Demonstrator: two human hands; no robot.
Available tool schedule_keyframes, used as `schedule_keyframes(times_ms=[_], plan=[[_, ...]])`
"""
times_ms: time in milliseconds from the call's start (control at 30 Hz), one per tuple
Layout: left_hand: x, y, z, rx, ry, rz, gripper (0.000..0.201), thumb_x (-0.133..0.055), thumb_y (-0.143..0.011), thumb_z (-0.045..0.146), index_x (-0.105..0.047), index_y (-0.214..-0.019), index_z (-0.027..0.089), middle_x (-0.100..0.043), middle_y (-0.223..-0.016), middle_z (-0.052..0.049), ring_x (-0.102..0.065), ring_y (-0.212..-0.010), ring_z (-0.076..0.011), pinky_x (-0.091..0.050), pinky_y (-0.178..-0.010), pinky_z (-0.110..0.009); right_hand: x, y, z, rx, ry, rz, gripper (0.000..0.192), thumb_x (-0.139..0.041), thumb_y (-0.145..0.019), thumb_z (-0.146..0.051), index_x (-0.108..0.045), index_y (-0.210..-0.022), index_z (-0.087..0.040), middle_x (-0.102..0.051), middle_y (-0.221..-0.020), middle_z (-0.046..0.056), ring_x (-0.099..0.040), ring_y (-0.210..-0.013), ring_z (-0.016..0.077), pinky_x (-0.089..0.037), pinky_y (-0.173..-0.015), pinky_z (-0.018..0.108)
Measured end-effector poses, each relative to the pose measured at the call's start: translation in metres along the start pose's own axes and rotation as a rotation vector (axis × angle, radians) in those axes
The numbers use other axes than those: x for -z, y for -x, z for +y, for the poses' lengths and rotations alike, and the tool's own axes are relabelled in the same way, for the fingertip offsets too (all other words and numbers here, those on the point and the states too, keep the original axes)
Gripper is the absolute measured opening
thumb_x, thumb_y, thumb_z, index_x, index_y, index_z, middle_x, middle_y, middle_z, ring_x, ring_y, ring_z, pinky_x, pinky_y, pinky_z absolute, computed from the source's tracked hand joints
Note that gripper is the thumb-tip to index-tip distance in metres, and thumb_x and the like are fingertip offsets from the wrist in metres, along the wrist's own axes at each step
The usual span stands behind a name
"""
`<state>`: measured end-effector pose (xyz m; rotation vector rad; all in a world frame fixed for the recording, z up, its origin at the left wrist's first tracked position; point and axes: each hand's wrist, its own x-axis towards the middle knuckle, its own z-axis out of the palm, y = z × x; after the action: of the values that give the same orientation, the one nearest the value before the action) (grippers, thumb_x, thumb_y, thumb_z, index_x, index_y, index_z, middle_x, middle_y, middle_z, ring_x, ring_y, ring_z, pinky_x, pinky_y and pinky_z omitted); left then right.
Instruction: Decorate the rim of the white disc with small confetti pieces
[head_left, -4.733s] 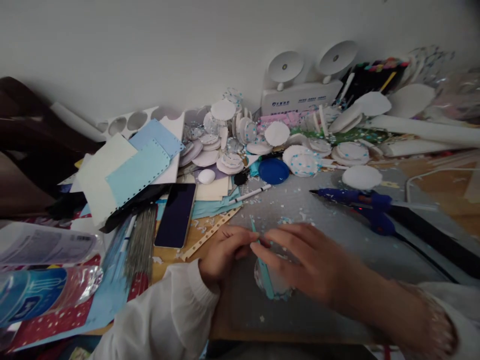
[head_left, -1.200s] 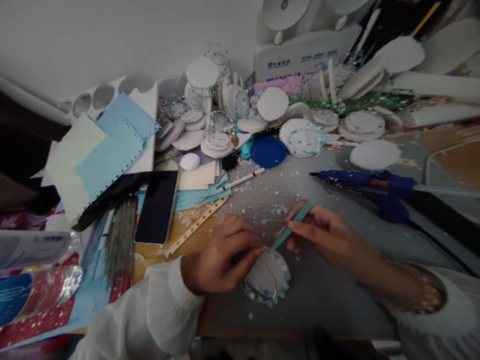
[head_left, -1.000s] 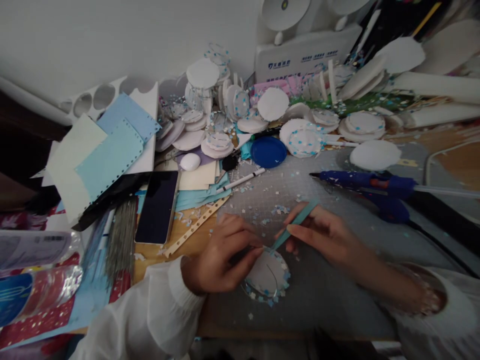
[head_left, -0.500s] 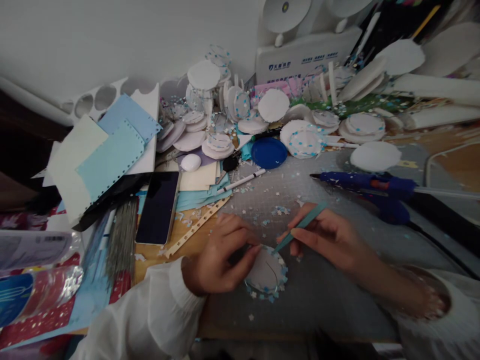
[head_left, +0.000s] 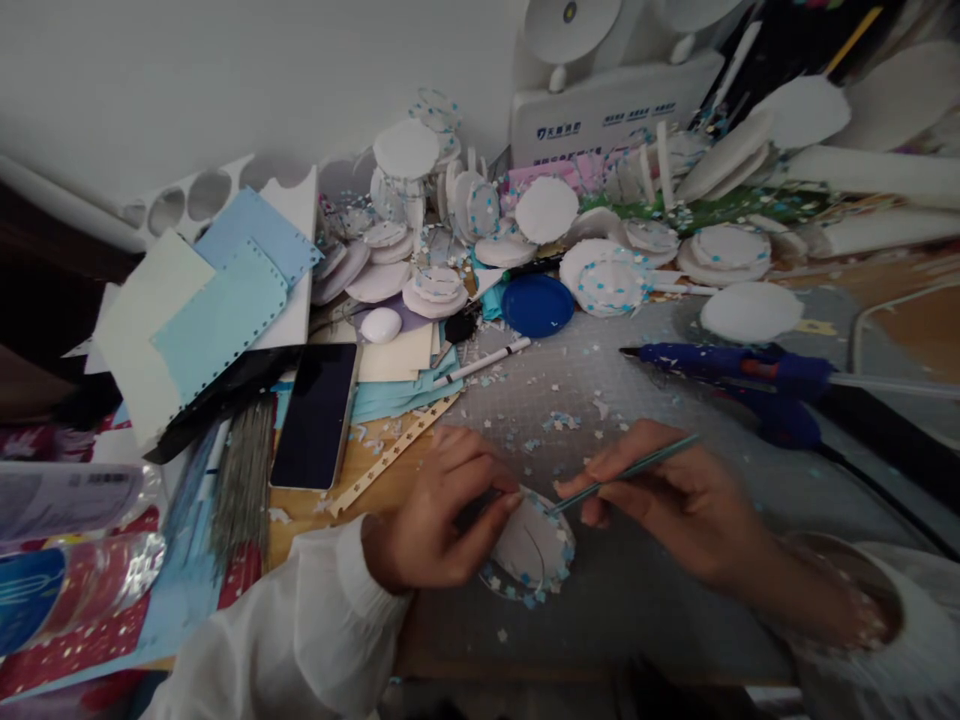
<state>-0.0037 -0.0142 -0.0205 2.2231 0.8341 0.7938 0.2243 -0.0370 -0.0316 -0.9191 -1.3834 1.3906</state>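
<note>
The left hand point(head_left: 442, 520) curls its fingers down onto the near-left edge of a white foam disc point(head_left: 531, 548) lying on the grey mat point(head_left: 675, 580), while the right hand point(head_left: 675, 500), just beside it, pinches teal tweezers point(head_left: 622, 472) whose tip touches the disc's top edge.

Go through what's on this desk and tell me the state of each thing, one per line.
Left hand: pinching the white disc's edge.
White disc: tilted on the mat, rim dotted with blue bits.
Right hand: grip closed on teal tweezers.
Teal tweezers: tip at the disc's rim.
Phone: screen dark, lying flat.
Glue gun: lying on its side.
Blue lid: lying flat.
</note>
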Motion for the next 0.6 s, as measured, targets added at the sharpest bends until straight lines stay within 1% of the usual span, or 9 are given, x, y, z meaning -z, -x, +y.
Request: schedule_keyframes(times_ms=[100, 233, 300, 367, 500, 600], plan=[[0.000, 0.000, 0.000, 0.003, 0.009, -0.002, 0.005, -0.055, -0.084, 0.011, -0.058, -0.083, 0.014, -0.062, -0.080, -0.008, -0.053, -0.078, -0.0198, -0.037, -0.073, -0.036, -0.001, 0.000, 0.000, 0.002, -0.040, -0.015, 0.016, -0.059, -0.088, -0.013, -0.064, -0.092, -0.028, -0.073, -0.085, -0.003, -0.069, -0.064, 0.0092, -0.059, -0.057, 0.020], [0.000, 0.000, -0.001, 0.003, 0.025, 0.005, 0.004, -0.055, -0.085, 0.011, -0.057, -0.083, 0.015, -0.061, -0.080, -0.008, -0.053, -0.077, -0.0193, -0.038, -0.071, -0.035, -0.001, -0.004, 0.000, -0.081, -0.070, 0.003, 0.007, -0.062, -0.088, -0.021, -0.064, -0.090, -0.027, -0.074, -0.084, -0.002, -0.069, -0.064, 0.0102, -0.059, -0.058, 0.021], [0.000, 0.000, -0.002, 0.005, 0.041, 0.013, 0.004, -0.054, -0.085, 0.011, -0.057, -0.083, 0.015, -0.062, -0.080, -0.008, -0.053, -0.077, -0.0191, -0.038, -0.071, -0.035, 0.000, -0.007, 0.000, -0.113, -0.064, 0.056, 0.002, -0.063, -0.087, -0.024, -0.063, -0.088, -0.026, -0.074, -0.082, -0.001, -0.069, -0.062, 0.0104, -0.058, -0.056, 0.021], [-0.001, 0.000, -0.002, 0.003, 0.052, 0.016, 0.004, -0.054, -0.085, 0.011, -0.057, -0.084, 0.015, -0.062, -0.081, -0.008, -0.053, -0.078, -0.0193, -0.039, -0.072, -0.035, 0.003, -0.010, 0.000, -0.109, -0.030, 0.130, 0.003, -0.064, -0.086, -0.026, -0.062, -0.087, -0.025, -0.074, -0.080, -0.001, -0.068, -0.061, 0.0108, -0.058, -0.056, 0.021], [-0.002, 0.001, -0.002, -0.001, 0.041, 0.027, 0.004, -0.056, -0.085, 0.012, -0.059, -0.084, 0.014, -0.063, -0.081, -0.008, -0.055, -0.078, -0.0194, -0.040, -0.072, -0.035, 0.007, -0.013, -0.003, -0.026, 0.088, 0.275, 0.009, -0.065, -0.085, -0.031, -0.061, -0.087, -0.024, -0.072, -0.078, 0.001, -0.067, -0.059, 0.0119, -0.057, -0.055, 0.023], [-0.002, 0.000, -0.001, -0.016, 0.022, 0.035, 0.007, -0.054, -0.087, 0.013, -0.061, -0.085, 0.014, -0.064, -0.082, -0.008, -0.056, -0.078, -0.0191, -0.040, -0.072, -0.034, 0.007, -0.014, -0.007, 0.042, 0.179, 0.329, 0.012, -0.065, -0.085, -0.035, -0.062, -0.085, -0.023, -0.070, -0.076, 0.001, -0.066, -0.059, 0.0126, -0.056, -0.054, 0.025]])
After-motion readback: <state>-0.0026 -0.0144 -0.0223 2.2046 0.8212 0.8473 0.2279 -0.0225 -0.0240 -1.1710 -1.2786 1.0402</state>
